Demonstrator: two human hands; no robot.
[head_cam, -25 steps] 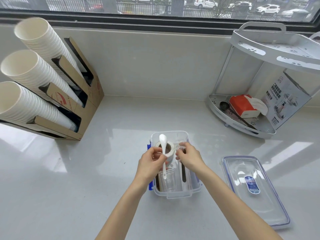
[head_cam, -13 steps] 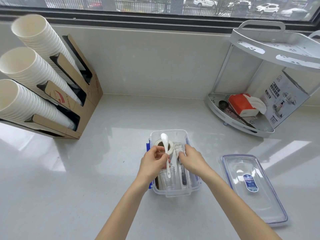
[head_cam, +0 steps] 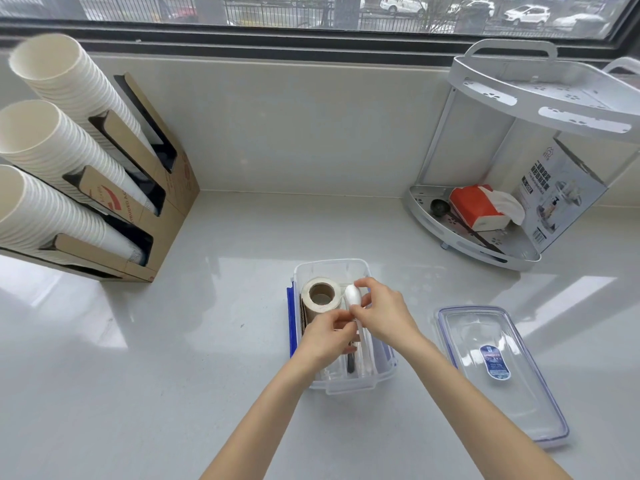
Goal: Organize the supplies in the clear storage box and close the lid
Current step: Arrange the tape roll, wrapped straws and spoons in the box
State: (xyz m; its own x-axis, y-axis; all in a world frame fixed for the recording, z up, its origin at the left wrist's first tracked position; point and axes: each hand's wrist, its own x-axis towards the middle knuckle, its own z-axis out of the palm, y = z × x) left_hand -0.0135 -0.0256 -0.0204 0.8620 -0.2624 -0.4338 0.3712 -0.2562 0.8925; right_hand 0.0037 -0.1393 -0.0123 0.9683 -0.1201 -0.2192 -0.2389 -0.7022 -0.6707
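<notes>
The clear storage box (head_cam: pixel 329 266) stands open on the counter in front of me, with blue latches on its sides. A roll of tape (head_cam: pixel 320 295) lies in its far left part. A white plastic spoon (head_cam: pixel 352 296) sits over the box right of the roll, bowl pointing away. My left hand (head_cam: pixel 325 337) pinches its handle and my right hand (head_cam: pixel 382 311) holds it near the bowl. Other slim utensils, one dark-handled (head_cam: pixel 350 363), lie lengthwise in the box under my hands. The clear lid (head_cam: pixel 498 372) lies flat to the right of the box.
A cardboard dispenser (head_cam: pixel 149 216) with three stacks of white paper cups stands at the back left. A white corner rack (head_cam: pixel 485 244) at the back right holds a red tissue pack (head_cam: pixel 476 206), a dark scoop and a printed box. A window runs along the back.
The spoon has moved from above the tape roll to the right of it and lower into the box. My right hand has come onto the spoon; the roll now lies uncovered.
</notes>
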